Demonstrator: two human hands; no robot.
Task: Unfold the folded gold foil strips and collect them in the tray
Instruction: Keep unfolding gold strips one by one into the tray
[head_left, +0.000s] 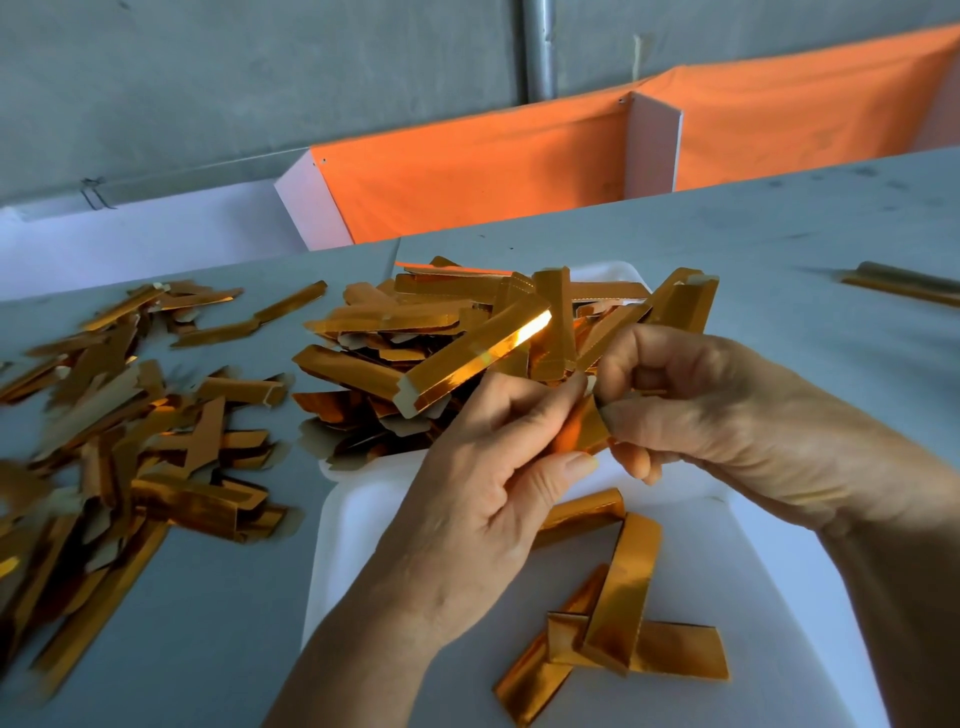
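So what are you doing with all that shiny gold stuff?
A person is working on one gold foil strip, pinching it between the left hand and the right hand above a white tray. A few strips already lie in the near part of the tray, and a bigger heap sits at its far end. Many more strips are scattered on the grey table to the left.

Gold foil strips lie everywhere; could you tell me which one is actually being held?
The short gold foil strip pinched between left hand and right hand.
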